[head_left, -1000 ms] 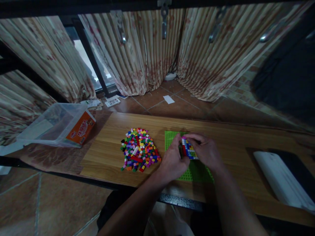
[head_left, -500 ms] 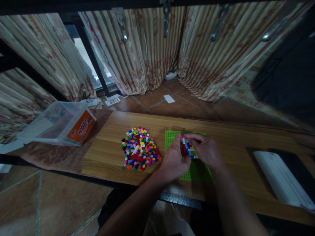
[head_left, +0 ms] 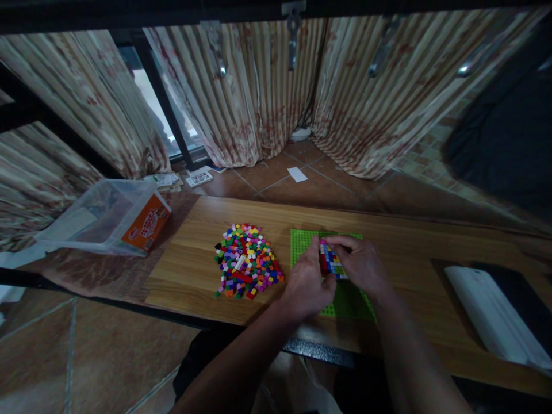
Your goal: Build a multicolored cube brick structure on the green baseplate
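Observation:
A low build of toy bricks (head_left: pixel 331 261) in red, blue, white and yellow stands on a green studded baseplate (head_left: pixel 345 307). Along its left side curls my left hand (head_left: pixel 308 282), thumb at the near edge and fingers at the far left corner, closed around it. My right hand (head_left: pixel 360 261) reaches over from the right, its fingertips pinched at the far edge on a small pink toy brick (head_left: pixel 323 242). Fingers cover much of the build, so how the pink brick sits cannot be made out.
Left of the baseplate lies a pile of loose toy bricks (head_left: pixel 248 259) in many colours. Beyond the left end of the wooden tabletop (head_left: pixel 181 270) stands a clear plastic bin (head_left: pixel 99 230) with an orange label. A white, long object (head_left: pixel 491 316) lies at the right beside a dark flat one (head_left: pixel 524 299).
Both hands stay at the build with almost the same grip; the right fingers shift only slightly at the far edge. The whole view has moved a little.

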